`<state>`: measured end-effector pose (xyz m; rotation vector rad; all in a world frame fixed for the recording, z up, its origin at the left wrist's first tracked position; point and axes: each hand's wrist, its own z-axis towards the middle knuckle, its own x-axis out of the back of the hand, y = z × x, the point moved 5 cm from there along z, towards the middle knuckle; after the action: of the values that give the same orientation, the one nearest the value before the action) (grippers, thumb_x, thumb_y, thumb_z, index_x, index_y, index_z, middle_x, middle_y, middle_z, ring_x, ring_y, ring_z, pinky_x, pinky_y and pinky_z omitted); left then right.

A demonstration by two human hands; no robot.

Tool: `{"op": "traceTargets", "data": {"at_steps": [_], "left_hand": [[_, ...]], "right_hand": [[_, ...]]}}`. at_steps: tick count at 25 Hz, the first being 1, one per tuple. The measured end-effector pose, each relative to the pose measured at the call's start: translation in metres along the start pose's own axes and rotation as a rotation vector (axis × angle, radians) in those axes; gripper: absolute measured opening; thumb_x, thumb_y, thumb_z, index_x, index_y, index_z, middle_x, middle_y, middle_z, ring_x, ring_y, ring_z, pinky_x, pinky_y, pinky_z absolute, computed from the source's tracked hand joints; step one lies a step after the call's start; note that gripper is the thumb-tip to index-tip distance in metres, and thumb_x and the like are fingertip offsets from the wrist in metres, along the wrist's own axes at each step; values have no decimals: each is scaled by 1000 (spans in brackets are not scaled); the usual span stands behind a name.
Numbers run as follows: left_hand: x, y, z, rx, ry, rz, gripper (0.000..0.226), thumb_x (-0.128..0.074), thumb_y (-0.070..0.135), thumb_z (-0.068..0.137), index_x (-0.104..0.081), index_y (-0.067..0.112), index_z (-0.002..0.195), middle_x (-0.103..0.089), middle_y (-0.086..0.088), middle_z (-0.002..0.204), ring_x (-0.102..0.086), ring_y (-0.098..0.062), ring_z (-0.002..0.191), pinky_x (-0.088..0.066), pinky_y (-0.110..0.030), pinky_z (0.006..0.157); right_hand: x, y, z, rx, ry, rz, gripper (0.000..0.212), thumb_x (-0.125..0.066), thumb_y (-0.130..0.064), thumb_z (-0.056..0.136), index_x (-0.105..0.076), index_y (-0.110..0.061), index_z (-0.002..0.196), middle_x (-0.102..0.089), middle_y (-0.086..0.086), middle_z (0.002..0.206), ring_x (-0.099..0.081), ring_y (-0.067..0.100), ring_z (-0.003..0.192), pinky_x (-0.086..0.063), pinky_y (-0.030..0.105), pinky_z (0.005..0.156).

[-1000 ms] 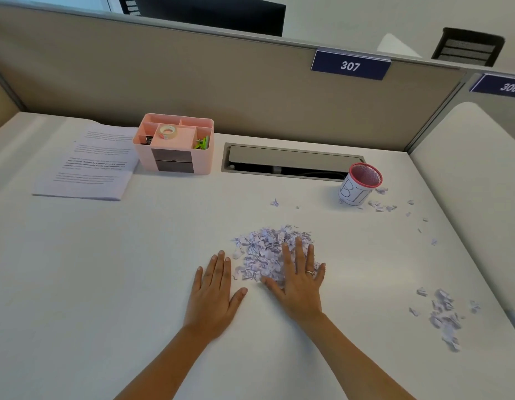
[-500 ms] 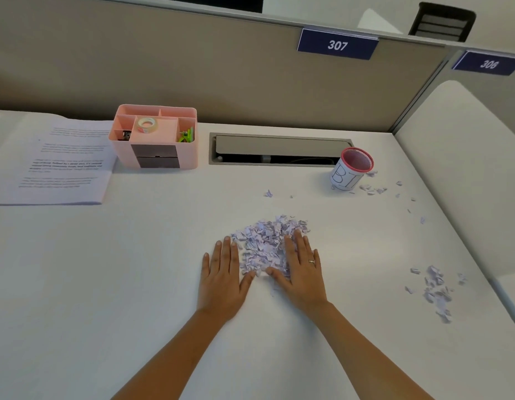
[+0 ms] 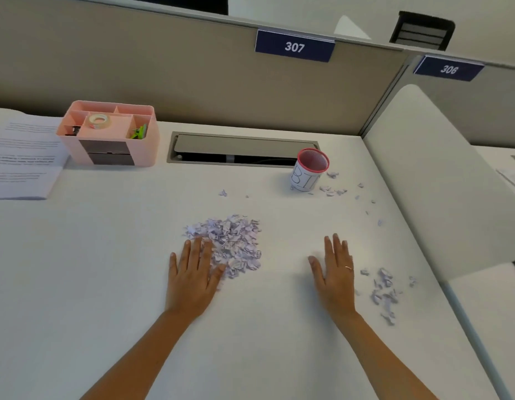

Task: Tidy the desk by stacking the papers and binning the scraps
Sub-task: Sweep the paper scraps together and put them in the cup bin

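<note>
At desk [image 3: 77, 284] centre: left hand [image 3: 192, 272] flat, fingers straight, walling main scrap pile [image 3: 230, 243]. Right hand [image 3: 335, 272] flat, empty, beside smaller scrap cluster [image 3: 384, 293], likely to sweep it. Bin cup [image 3: 309, 170] behind; stacked papers [image 3: 22, 160] far left.

White desk [image 3: 106, 284], beige partition [image 3: 135, 67], numbered signs [image 3: 294, 47]

I can read "307" in white on a blue sign [image 3: 294, 46] on top of the wall behind my desk. Another blue sign [image 3: 448, 69] to the right says "306". The little cup [image 3: 308, 171] with the red rim has "BI" drawn on it. The papers [image 3: 22, 160] have words too small to read.
</note>
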<state>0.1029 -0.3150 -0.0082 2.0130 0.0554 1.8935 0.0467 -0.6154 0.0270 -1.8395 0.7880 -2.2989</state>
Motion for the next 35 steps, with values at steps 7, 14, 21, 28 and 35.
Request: {"op": "traceTargets", "data": {"at_steps": [7,14,21,28,35], "left_hand": [[-9,29,-5,48,50,26,72,-9,60,92,-20,20,152,-23,-4,158,-22,-29,145,-20,-54,114],[-10,38,-19,78,79,25,74,-10,60,92,-25,17,150,-23,-6,158,-21,-27,146,-20,-52,114],[-6,46,-37,83,97,-25,75,-10,61,91,-23,17,151,-27,-8,157,-25,-27,144,-22,-50,114],[0,44,-38,36,74,-23,69,-18,58,96,-44,10,137,-42,-18,144,-44,-37,129,-37,-50,104],[-10,28,-32,-117,-16,93,83,-29,71,89,-24,16,151,-14,-12,159,-13,-28,147,-12,-46,116]], "right_hand": [[76,190,-22,-448,-57,-54,74,-29,-55,93,-13,-11,152,-12,10,161,-5,26,149,-4,49,120],[42,142,-10,-30,-208,-102,90,-11,-77,80,-11,-22,152,-8,-5,161,-3,15,149,0,40,119],[-7,57,5,157,-244,-81,88,-15,-75,83,-16,-20,152,-12,-1,161,-4,18,149,-1,42,120],[-67,-35,24,66,-286,-91,66,-22,-53,99,-13,-16,152,-3,4,162,1,25,149,1,45,120],[-68,-89,53,0,-330,517,56,-37,-40,101,-24,-16,150,-24,2,157,-20,16,145,-15,35,120]]}}
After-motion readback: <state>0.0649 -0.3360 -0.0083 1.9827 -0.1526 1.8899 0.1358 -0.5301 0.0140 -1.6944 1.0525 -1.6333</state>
